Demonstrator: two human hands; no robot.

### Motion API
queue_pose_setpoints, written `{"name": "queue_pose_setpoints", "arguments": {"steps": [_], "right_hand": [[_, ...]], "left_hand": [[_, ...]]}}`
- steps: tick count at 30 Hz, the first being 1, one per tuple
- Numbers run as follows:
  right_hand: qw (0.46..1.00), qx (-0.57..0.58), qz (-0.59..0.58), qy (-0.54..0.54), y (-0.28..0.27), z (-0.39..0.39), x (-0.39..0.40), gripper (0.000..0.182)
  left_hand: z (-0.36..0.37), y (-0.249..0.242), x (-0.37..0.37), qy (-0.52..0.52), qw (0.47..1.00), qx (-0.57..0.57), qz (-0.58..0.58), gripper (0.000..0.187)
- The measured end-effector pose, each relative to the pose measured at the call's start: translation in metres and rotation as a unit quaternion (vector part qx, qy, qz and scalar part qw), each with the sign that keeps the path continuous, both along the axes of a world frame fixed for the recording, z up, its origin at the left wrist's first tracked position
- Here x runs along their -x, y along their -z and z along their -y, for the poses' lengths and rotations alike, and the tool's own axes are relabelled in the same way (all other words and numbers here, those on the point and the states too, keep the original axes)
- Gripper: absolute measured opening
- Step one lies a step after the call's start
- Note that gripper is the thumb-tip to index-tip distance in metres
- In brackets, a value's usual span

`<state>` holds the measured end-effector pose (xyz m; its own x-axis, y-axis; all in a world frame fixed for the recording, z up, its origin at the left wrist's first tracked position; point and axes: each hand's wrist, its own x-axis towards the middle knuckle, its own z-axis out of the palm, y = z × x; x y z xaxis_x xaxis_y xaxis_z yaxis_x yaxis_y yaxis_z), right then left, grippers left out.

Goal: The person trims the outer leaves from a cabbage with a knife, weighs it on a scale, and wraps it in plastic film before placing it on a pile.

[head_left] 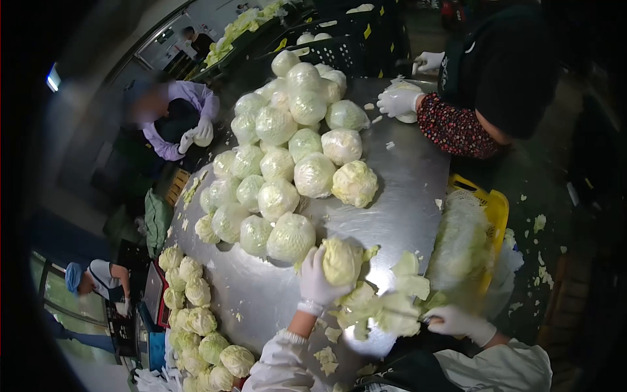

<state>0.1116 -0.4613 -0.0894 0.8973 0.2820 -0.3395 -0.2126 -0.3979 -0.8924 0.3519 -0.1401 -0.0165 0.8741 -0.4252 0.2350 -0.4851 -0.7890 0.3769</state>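
My left hand (319, 281), in a white glove, holds a pale cabbage head (342, 261) near the front of the metal table (405, 189). To its right, my gloved right hand (454, 321) is closed at the edge of loose cabbage leaves (392, 313); what its fingers hold is too blurred to make out. More cut leaves (410, 277) lie just beyond them. An unwrapped cabbage (354, 184) sits farther back, beside a heap of cabbages in clear film and net (290, 238).
Unwrapped cabbages (202, 320) are piled at the left front. A yellow crate (498, 215) stands along the right edge. One co-worker's gloved hand (400, 101) holds a cabbage at the back right; another co-worker (179, 121) is at the left. Black crates (333, 52) stand behind.
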Motion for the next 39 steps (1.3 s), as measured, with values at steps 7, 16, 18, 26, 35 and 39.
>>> {"name": "queue_pose_setpoints", "arguments": {"steps": [7,16,18,26,35,39], "right_hand": [[0.960,-0.156,-0.141,0.183,-0.052,-0.002,-0.028,0.023],[0.956,-0.250,-0.154,-0.012,-0.033,-0.134,-0.041,0.023],[0.983,-0.126,-0.085,-0.105,-0.032,-0.148,-0.036,0.023],[0.967,0.046,0.009,-0.249,-0.056,-0.172,-0.038,0.026],[0.961,0.007,-0.015,-0.277,-0.042,-0.176,-0.030,0.033],[0.979,-0.081,-0.001,-0.189,-0.031,-0.192,-0.029,0.050]], "left_hand": [[-0.109,-0.049,0.144,0.000,0.989,0.028,-0.144,0.104],[-0.144,-0.054,0.272,0.042,0.932,-0.359,0.041,0.116],[-0.131,-0.057,0.287,-0.100,0.977,0.004,-0.189,0.110],[-0.092,0.030,0.304,-0.377,0.839,0.387,-0.071,0.083],[-0.097,0.030,0.310,-0.328,0.859,0.387,-0.067,0.087],[-0.097,0.007,0.283,-0.329,0.822,0.439,-0.154,0.094]]}}
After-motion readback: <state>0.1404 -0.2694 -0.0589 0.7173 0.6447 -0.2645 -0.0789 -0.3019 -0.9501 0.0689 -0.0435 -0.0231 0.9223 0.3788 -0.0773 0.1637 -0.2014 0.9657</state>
